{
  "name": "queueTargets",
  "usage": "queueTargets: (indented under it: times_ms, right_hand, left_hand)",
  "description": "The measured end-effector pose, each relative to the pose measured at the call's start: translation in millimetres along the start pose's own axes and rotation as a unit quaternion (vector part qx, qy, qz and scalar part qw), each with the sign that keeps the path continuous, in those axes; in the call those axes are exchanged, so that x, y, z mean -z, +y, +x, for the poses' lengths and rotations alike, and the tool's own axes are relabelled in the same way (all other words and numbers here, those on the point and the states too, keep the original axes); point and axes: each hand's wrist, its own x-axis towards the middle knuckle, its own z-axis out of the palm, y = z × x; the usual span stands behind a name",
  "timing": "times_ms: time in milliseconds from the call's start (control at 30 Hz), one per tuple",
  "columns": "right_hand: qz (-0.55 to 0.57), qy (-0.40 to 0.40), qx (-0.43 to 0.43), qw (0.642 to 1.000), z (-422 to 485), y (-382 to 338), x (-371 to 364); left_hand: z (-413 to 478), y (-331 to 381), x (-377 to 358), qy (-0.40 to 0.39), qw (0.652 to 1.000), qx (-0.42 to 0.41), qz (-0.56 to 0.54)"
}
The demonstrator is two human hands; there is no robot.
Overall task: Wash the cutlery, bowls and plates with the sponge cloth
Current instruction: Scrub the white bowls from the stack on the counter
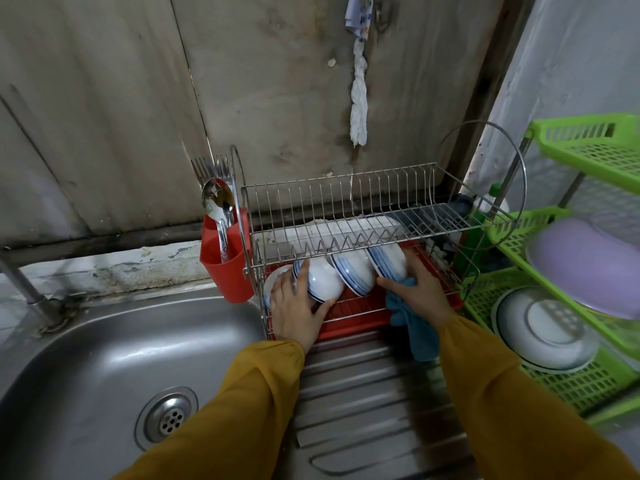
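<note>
Fingers of left hand [294, 310] wrap bowl [327, 283]; right hand [420, 292] clutches sponge cloth [415, 330].

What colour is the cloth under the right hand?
The cloth is blue; the head view shows it best.

Left hand [298, 308]: palm down, fingers spread over bowl [323, 280], thumb hooked under its rim | right hand [417, 289]: palm down, clutching blue cloth [414, 327], fingertips touching rightmost bowl [389, 263] | both forearms extended far, mustard sleeves [242, 393].
</note>
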Motion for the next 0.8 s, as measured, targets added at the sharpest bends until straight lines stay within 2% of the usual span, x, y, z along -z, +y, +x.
queueTargets:
  times_ms: [367, 600, 800]
  right_hand:
    - [-0.016, -0.007, -0.018, 1.000, -8, -12, 2]
    - [-0.106, 0.145, 0.014, 0.984, -49, -29, -18]
    - [-0.137, 0.148, 0.089, 0.975, -94, -56, -58]
  left_hand:
    - [1, 5, 15, -0.035, 0.999, -0.016, 0.005]
    - [-13, 15, 38, -0.051, 0.997, -0.036, -0.053]
    - [-42, 16, 69, -0.045, 0.994, -0.074, -0.069]
